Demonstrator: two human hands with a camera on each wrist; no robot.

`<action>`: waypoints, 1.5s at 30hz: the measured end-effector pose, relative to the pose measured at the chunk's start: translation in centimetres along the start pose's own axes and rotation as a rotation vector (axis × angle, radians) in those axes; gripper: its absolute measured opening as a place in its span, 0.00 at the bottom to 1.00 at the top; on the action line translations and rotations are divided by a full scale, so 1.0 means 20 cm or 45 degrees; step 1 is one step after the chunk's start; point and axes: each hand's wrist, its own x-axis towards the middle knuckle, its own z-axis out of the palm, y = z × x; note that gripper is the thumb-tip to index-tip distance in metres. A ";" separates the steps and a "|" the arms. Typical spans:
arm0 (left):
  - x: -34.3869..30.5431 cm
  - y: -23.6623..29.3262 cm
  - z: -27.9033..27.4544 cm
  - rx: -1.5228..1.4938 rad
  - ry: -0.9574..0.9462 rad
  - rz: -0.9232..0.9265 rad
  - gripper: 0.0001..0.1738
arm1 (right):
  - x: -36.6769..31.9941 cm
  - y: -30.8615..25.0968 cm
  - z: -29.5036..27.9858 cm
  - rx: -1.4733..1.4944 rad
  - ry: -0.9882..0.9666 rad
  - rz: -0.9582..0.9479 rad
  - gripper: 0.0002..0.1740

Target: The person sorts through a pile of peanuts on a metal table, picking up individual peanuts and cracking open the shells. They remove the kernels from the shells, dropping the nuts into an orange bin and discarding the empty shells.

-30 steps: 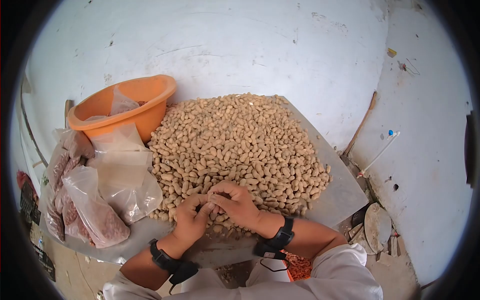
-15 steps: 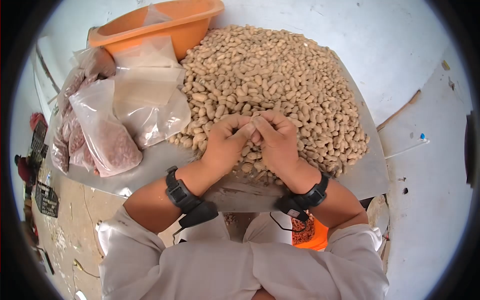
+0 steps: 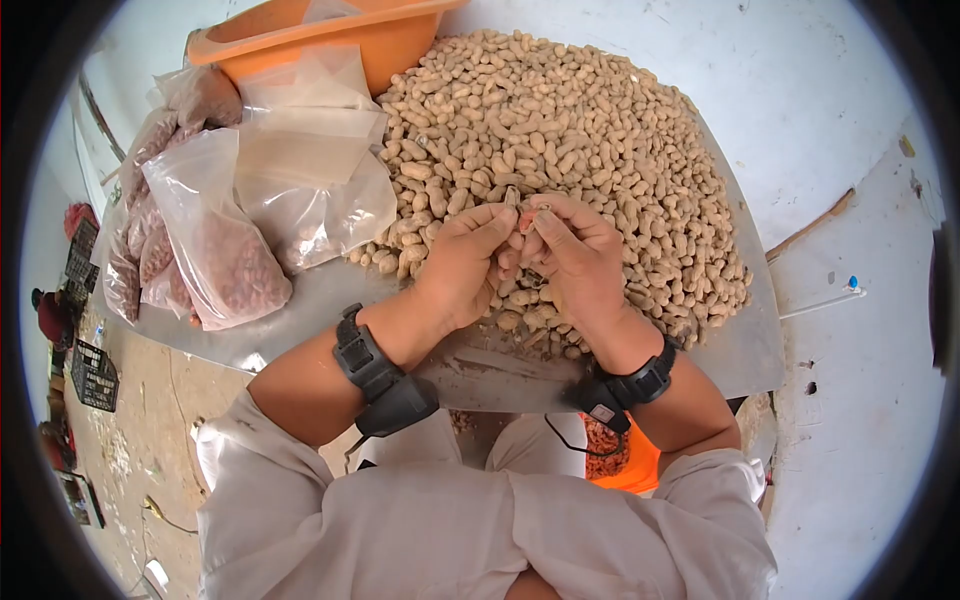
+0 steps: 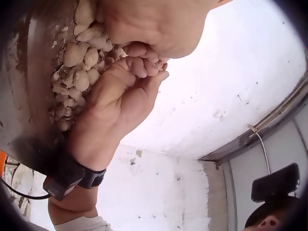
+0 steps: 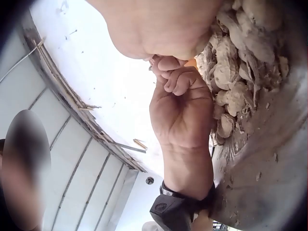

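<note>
Both hands meet over the near edge of a big heap of unshelled peanuts (image 3: 560, 120). Between finger and thumb, my left hand (image 3: 458, 258) pinches one part of a split peanut (image 3: 512, 196). Close beside it, my right hand (image 3: 582, 262) pinches the other part, and a reddish kernel (image 3: 527, 219) shows between the fingertips. In the left wrist view the right hand (image 4: 115, 101) has its fingers curled in against the left hand's. The right wrist view shows the left hand (image 5: 180, 110) likewise curled, the peanut mostly hidden behind the fingers.
The heap lies on a metal table (image 3: 330, 310). Clear plastic bags of reddish kernels (image 3: 245, 265) stand at the left, in front of an orange basin (image 3: 400, 45). Below the table's front edge is an orange container (image 3: 640, 465) with red pieces. A pale wall (image 3: 790, 130) rises behind.
The head view has tilted down, so the table and heap sit higher in it. The fingertips have parted slightly; the peanut is now split, with a reddish kernel showing.
</note>
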 end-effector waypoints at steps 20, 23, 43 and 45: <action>-0.06 0.03 0.04 0.914 -0.171 0.363 0.18 | 0.03 -0.03 -0.06 0.033 -0.083 0.103 0.07; -0.05 0.02 0.03 0.796 0.107 0.332 0.16 | 0.07 -0.09 -0.15 0.201 0.000 0.125 0.08; -0.05 0.06 -0.03 0.593 0.003 0.261 0.16 | 0.03 -0.23 -0.24 -1.849 -0.809 -0.203 0.08; -0.05 0.05 -0.01 0.609 0.009 0.254 0.16 | 0.01 -0.23 -0.24 -1.872 -0.785 -0.244 0.08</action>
